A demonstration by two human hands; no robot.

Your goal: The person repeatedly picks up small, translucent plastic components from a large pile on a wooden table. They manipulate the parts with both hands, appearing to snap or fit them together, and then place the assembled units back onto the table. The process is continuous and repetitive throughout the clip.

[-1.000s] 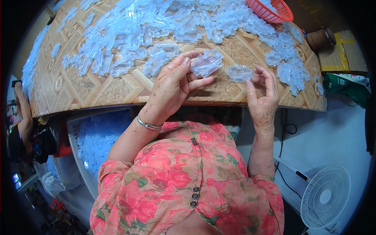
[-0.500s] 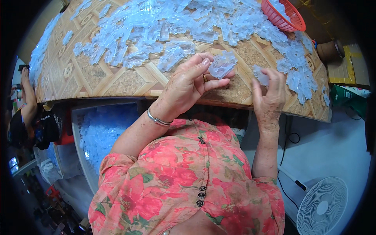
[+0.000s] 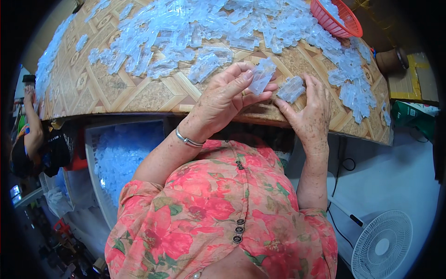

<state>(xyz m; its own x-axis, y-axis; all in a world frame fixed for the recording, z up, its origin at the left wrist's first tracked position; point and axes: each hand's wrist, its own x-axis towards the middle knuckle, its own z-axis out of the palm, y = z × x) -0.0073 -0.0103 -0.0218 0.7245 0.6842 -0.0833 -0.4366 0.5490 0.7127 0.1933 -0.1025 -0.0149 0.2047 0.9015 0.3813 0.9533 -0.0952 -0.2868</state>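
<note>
My left hand (image 3: 232, 89) pinches a clear plastic piece (image 3: 263, 76) between thumb and fingers, tilted above the table's near edge. Close by on the right, my right hand (image 3: 310, 108) has its thumb and fingers around a second piece, a clear plastic part (image 3: 291, 89) with ridges along it. The two pieces are a small gap apart. Beyond my hands a broad heap of similar clear plastic parts (image 3: 181, 35) covers the far side of the table. A smaller group of parts (image 3: 355, 90) lies to the right of my right hand.
The wood-patterned table (image 3: 139, 95) has a curved-looking near edge. A red basket (image 3: 341, 28) with clear parts stands at the far right. Below the table on the left is a white bin (image 3: 95, 172) of parts. A white fan (image 3: 382, 245) is lower right; another person's arm (image 3: 32, 118) is far left.
My right hand has shifted left toward my left hand, bringing its plastic piece into fuller view. The piece in my left hand has turned more upright. The other person's arm has moved slightly.
</note>
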